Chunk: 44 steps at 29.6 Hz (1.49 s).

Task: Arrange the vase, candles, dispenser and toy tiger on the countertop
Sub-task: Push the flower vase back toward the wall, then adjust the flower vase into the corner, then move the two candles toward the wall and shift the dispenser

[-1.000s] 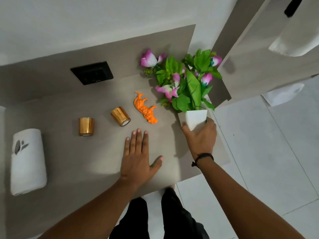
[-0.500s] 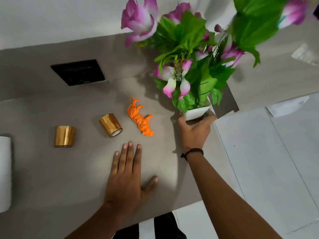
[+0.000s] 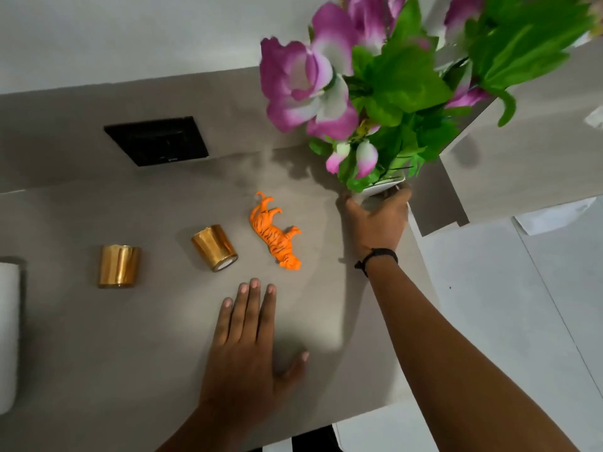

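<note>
My right hand (image 3: 378, 220) grips the white vase (image 3: 380, 188) at the countertop's far right; its pink flowers and green leaves (image 3: 401, 83) fill the upper right and hide most of the vase. My left hand (image 3: 246, 340) lies flat and open on the grey countertop (image 3: 98, 353), near its front edge. The orange toy tiger (image 3: 274, 233) lies on its side between the two hands. Two gold candles rest on their sides: one (image 3: 214, 247) left of the tiger, the other (image 3: 119, 265) farther left. The white dispenser (image 3: 8, 334) is cut off by the left edge.
A black socket plate (image 3: 156, 140) sits in the grey backsplash behind the candles. The countertop ends just right of the vase, beside a grey side panel (image 3: 522, 158). White floor tiles (image 3: 522, 321) lie below on the right.
My right hand has carried the vase from the front right toward the back of the countertop, upright, its flowers now looming close. My left hand stays flat. The view has shifted right.
</note>
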Motion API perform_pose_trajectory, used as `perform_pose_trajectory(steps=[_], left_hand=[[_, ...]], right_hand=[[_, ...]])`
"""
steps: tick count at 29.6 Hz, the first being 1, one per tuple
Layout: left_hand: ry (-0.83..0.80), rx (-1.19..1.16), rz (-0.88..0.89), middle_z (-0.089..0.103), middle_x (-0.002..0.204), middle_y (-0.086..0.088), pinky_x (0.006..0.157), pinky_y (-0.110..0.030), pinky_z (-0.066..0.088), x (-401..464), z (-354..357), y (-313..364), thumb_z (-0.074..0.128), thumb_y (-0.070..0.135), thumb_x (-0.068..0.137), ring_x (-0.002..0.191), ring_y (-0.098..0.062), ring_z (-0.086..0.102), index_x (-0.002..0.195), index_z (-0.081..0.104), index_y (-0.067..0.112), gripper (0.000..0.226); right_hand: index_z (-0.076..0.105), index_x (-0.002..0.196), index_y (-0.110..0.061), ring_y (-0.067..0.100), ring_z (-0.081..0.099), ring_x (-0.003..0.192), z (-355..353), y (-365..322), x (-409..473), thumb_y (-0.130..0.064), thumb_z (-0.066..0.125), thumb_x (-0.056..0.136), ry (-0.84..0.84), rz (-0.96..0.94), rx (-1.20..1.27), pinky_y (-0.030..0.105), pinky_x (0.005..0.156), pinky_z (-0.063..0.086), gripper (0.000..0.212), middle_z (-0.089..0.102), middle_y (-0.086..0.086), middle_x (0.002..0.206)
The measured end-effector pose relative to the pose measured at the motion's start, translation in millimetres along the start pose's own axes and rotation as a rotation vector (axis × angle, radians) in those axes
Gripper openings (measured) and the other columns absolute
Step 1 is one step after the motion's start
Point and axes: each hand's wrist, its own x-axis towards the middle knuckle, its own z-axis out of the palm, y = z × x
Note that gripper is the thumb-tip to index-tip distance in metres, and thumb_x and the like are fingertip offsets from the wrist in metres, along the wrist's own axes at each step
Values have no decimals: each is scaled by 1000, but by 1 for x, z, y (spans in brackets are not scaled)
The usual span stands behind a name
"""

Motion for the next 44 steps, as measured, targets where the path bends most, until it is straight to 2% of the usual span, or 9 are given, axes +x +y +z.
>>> perform_pose_trajectory(steps=[3, 7, 14, 20, 30, 34, 36, 40, 44], left_hand=[[-17, -15, -52, 14, 183, -15, 137, -56, 14, 0, -2, 0, 40, 78, 96, 170, -32, 14, 174, 13, 10, 108], [-10, -41, -114, 12, 184, -14, 138, -56, 13, 5, -2, -1, 35, 78, 100, 171, -31, 10, 174, 12, 9, 104], [-20, -12, -118, 20, 181, -18, 136, -56, 17, 5, -2, 0, 27, 82, 102, 169, -34, 16, 172, 20, 5, 105], [-8, 1, -127, 19, 181, -18, 134, -56, 17, 5, -1, 1, 31, 82, 101, 169, -36, 19, 173, 18, 5, 106], [36, -45, -140, 14, 183, -15, 135, -56, 18, 5, 8, 2, 38, 83, 98, 170, -32, 15, 174, 11, 9, 110], [105, -170, -124, 22, 181, -19, 135, -54, 25, 1, -6, 1, 45, 75, 100, 169, -34, 18, 172, 20, 5, 103], [272, -407, -215, 30, 176, -17, 134, -48, 26, -2, -22, -10, 52, 61, 102, 166, -33, 25, 169, 29, 6, 89], [634, -398, -625, 41, 162, -27, 127, -47, 32, 6, -63, -79, 54, 34, 108, 149, -45, 41, 163, 36, -2, 68], [302, -465, -909, 64, 145, -27, 116, -50, 46, 34, -92, -149, 66, 58, 99, 137, -44, 57, 152, 57, 3, 77]], right_hand=[[43, 152, -4, 31, 54, 142, -8, 6, -38, -55, 91, 73, 60, -13, 6, 52, 121, 45, 105, 55, 15, 150], [54, 140, -40, 23, 59, 125, -12, 15, -128, -57, 81, 89, -186, -379, -13, 40, 107, 53, 60, 55, -6, 132], [71, 128, -19, 20, 65, 114, 9, 12, -151, -17, 78, 94, -317, -437, -155, 36, 94, 60, 35, 64, 3, 129], [79, 106, -11, 8, 69, 82, 21, -29, -127, -7, 82, 85, -168, -79, 174, 18, 81, 56, 22, 78, 2, 92], [79, 90, -27, 18, 69, 79, 36, -44, -76, -28, 83, 91, -245, 332, 432, 35, 80, 59, 4, 78, 10, 88], [73, 104, -17, 23, 77, 95, 21, -42, -93, -50, 74, 94, -181, 348, 282, 46, 91, 63, 35, 81, 8, 100], [69, 99, -17, 7, 72, 84, 9, -50, -119, -61, 70, 90, -137, 228, 156, 29, 81, 59, 45, 77, -2, 90], [65, 101, -26, 10, 67, 85, 23, -70, -159, -54, 78, 88, -554, -167, -166, 20, 74, 51, 33, 72, -5, 93], [61, 142, -15, 26, 63, 119, 61, -92, -167, -62, 80, 84, -730, -269, -397, 27, 88, 44, 77, 65, 10, 132]])
